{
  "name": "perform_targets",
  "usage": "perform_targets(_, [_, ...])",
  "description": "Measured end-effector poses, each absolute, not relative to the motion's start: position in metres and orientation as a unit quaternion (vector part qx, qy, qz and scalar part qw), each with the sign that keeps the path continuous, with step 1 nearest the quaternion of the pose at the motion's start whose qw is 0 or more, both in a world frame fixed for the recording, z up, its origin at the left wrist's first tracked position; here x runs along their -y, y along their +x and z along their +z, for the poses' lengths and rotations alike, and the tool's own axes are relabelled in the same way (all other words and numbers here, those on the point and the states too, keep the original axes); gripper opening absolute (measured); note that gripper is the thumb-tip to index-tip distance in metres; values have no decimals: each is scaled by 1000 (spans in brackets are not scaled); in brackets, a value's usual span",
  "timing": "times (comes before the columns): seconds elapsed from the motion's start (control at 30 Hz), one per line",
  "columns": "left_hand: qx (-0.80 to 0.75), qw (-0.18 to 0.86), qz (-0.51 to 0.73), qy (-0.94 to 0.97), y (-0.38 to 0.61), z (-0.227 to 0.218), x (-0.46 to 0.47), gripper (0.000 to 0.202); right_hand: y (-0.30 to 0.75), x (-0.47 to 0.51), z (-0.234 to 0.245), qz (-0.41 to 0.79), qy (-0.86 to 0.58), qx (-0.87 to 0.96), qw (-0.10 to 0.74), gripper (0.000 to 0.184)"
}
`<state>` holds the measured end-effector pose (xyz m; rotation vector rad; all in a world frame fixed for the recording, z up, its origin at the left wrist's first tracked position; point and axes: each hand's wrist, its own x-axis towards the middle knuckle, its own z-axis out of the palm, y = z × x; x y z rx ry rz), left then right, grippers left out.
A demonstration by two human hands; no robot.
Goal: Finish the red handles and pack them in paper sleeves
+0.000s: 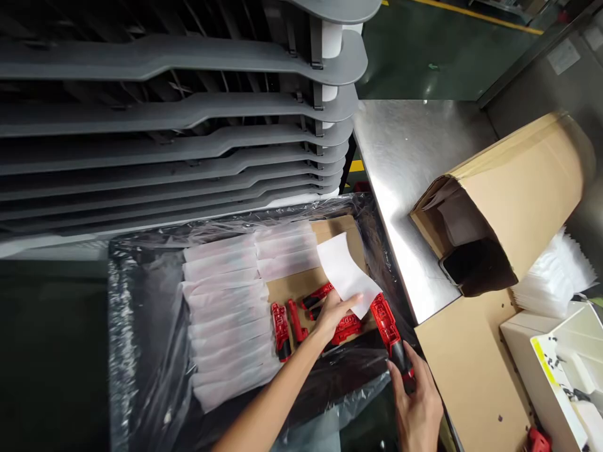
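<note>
My left hand (333, 317) reaches in from the lower left and pinches the bottom corner of a white paper sheet (346, 273) above a cardboard layer (292, 289). My right hand (414, 402) grips the black end of a red-and-black tool housing (387, 326), close to the carton's right edge. Several loose red housing parts lie on the cardboard below my left hand, including one (281, 331) at the left. Rows of white paper-wrapped items (226, 314) fill the left side, lined by black plastic film (151, 339).
Stacked grey trays (164, 119) loom over the far side of the carton. To the right are a stainless steel table (405, 182), a cardboard box (513, 201) on its side, flat cardboard (466, 376), a white paper stack (551, 282), and a white container (556, 376).
</note>
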<state>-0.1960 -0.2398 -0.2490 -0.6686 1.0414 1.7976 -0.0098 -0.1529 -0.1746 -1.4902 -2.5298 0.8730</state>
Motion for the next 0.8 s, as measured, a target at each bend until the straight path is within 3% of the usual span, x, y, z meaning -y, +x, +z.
perform_targets(0.2, [-357, 480, 749, -284, -192, -251, 243, 29, -20, 164, -179, 441, -504, 743, 9, 61])
perform_targets(0.37, [-321, 475, 758, -311, -179, -255, 247, 27, -27, 168, -198, 536, -542, 647, 26, 70])
perform_targets(0.5, [-300, 483, 746, -348, -162, -259, 252, 29, -37, 169, -208, 536, -534, 654, 14, 76])
perform_targets(0.8, [-189, 498, 723, -439, -137, -252, 250, 11, -63, 178, -198, 391, -503, 770, -38, 76])
